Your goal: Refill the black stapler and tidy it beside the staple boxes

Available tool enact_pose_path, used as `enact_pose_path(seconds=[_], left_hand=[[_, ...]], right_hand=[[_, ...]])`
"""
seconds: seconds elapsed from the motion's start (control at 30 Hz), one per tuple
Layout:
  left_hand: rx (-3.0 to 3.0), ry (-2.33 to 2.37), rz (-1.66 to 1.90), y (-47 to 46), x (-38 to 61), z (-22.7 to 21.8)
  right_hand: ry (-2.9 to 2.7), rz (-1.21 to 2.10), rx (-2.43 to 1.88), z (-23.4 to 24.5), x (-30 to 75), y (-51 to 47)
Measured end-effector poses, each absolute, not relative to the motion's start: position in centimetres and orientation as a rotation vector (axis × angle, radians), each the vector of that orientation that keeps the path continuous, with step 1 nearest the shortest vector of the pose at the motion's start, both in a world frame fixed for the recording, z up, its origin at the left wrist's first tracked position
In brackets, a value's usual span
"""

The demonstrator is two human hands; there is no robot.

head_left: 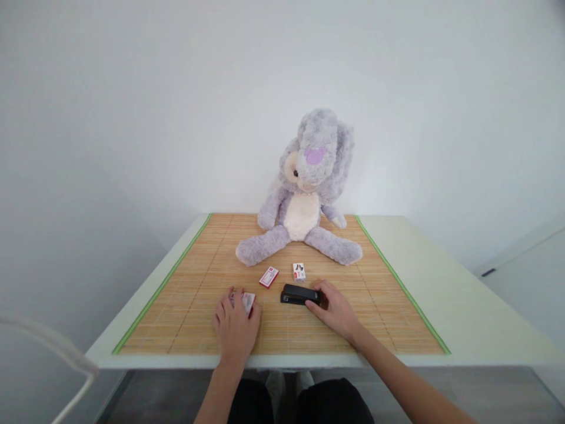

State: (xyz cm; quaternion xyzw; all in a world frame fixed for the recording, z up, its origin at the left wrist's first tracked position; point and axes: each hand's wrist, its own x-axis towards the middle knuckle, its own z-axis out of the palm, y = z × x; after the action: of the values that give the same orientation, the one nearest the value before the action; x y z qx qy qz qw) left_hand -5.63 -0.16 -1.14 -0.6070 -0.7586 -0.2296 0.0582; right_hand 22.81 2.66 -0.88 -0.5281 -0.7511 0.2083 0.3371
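Note:
My left hand (237,327) lies over a pack of playing cards (248,301) on the bamboo mat, its fingers curled round the edges and hiding much of the pack. My right hand (334,309) has its thumb and fingers closed on the right end of a black stapler (299,294), which lies on the mat. Just beyond the stapler is a small white box (299,271) with a dark picture on it. To that box's left lies a red-and-white box (269,277), set at an angle.
A grey plush rabbit (304,188) sits at the back of the mat against the white wall, legs spread. The bamboo mat (198,282) has green edges and covers much of the white table (424,259). A pale cable (48,333) hangs at the lower left.

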Motion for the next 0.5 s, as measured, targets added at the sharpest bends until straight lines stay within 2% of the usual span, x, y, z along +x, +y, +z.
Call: enact_pose_path(seconds=[0.13, 0.33, 0.5], left_hand=[[-1.824, -2.285, -0.7, -0.1, -5.4, -0.2], [-2.273, -1.934, -0.654, 1.5, -2.7, 1.4], [-2.17, -2.03, -0.62, 2.7, -3.5, 0.4]], right_hand=[[-1.952, 0.54, -1.371, -0.9, 22.9, 2.6], [-1.951, 0.528, -1.366, -1.1, 22.9, 2.7], [-1.953, 0.536, -1.375, -1.1, 23.0, 2.7]])
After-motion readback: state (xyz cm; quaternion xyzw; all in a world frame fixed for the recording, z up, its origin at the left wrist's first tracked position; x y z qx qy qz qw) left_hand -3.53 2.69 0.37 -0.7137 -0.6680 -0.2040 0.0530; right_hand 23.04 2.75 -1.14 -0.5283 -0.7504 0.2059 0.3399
